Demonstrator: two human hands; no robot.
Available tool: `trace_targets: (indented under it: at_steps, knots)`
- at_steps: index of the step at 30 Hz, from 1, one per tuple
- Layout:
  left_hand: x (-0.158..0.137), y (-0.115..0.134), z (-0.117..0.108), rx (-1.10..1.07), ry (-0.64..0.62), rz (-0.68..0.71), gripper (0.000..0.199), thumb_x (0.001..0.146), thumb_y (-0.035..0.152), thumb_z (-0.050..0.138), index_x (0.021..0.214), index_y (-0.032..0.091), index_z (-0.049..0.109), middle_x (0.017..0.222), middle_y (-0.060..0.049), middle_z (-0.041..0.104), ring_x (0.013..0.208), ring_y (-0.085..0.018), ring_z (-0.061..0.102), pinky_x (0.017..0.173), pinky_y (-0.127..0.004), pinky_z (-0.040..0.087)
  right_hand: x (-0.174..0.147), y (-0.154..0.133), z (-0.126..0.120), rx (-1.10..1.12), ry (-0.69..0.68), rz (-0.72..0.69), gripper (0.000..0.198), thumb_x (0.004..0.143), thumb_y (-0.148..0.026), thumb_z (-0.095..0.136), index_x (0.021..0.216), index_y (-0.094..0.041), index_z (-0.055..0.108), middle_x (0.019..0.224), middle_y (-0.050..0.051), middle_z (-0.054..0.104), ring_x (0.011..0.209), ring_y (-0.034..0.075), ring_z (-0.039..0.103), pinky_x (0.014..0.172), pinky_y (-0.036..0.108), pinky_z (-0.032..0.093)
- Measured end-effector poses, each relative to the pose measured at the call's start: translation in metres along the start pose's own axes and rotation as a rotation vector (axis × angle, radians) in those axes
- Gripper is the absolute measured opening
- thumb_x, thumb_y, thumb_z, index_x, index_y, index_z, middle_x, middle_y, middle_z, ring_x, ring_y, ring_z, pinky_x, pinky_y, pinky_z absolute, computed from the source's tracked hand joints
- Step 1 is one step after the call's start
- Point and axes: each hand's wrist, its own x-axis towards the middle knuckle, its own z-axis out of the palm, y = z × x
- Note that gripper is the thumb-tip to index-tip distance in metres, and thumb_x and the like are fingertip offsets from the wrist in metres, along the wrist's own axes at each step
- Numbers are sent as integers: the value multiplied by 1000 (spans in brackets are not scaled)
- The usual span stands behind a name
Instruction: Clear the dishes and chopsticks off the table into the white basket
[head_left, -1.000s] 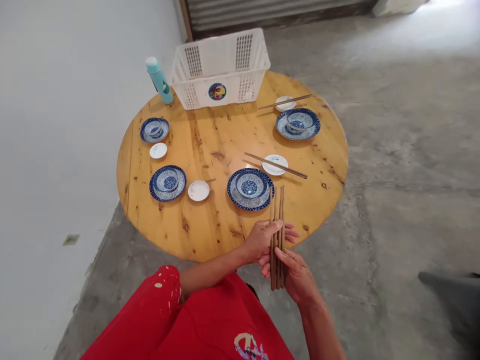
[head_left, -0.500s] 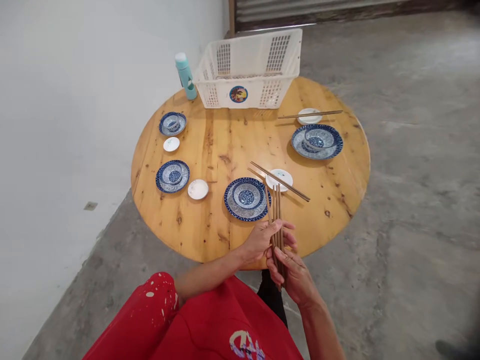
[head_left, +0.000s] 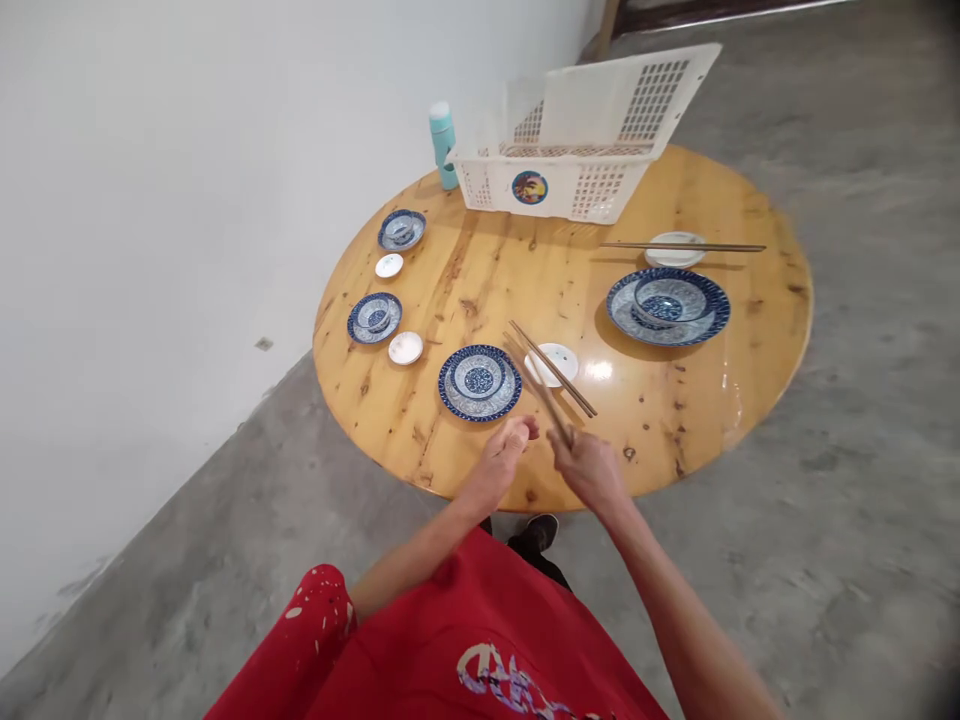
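My right hand [head_left: 592,470] is closed around a small bundle of brown chopsticks [head_left: 551,402], blurred by motion and pointing up and to the left. How many are in it I cannot tell. Close beside it, apart from the bundle, my left hand [head_left: 504,455] has its fingers curled, with no chopsticks showing in it. Just beyond the hands, a pair of chopsticks [head_left: 562,378] lies across a small white dish [head_left: 561,362]. To the left of that dish, a blue-patterned plate [head_left: 480,412] carries a matching bowl [head_left: 478,378].
Another blue plate with a bowl [head_left: 667,300] is at the right, near a white saucer with chopsticks [head_left: 675,250]. Two smaller settings [head_left: 375,318] stand at the left with white dishes [head_left: 406,348]. A white basket [head_left: 555,185] and a turquoise bottle [head_left: 442,145] occupy the back.
The two hands have parted; the bundle both were touching is now in my right hand, tilted left. My view has turned left, so the table appears farther right.
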Motion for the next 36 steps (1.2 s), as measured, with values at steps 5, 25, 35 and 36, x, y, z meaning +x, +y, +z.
trace_targets:
  at_steps: [5, 25, 35, 36]
  knots:
    - [-24, -9, -15, 56, 147, -95, 50, 95, 56, 42, 109, 13, 65, 110, -13, 70, 98, -22, 67, 87, -34, 48, 56, 14, -26, -410, 170, 2, 36, 99, -31, 40, 106, -9, 68, 98, 20, 67, 82, 27, 66, 67, 31, 40]
    - [111, -6, 43, -381, 234, -33, 39, 93, 52, 49, 100, 17, 63, 95, -8, 70, 90, -20, 67, 88, -34, 50, 53, 20, -43, 344, -288, 210, 53, 65, -66, 68, 73, -14, 68, 51, 0, 49, 41, 10, 36, 39, 25, 28]
    - [129, 15, 127, -551, 267, -74, 40, 82, 58, 65, 85, 20, 52, 80, -3, 68, 78, -19, 68, 68, -30, 55, 77, 56, -86, 469, -523, 236, 56, 65, -74, 67, 70, -20, 52, 44, -10, 26, 36, 5, 21, 33, 20, 16]
    - [129, 16, 141, -577, 268, -80, 41, 81, 59, 65, 87, 20, 52, 82, -4, 69, 80, -20, 69, 67, -30, 56, 82, 64, -93, 496, -531, 230, 57, 63, -74, 67, 68, -21, 48, 45, -10, 27, 36, 5, 21, 34, 20, 15]
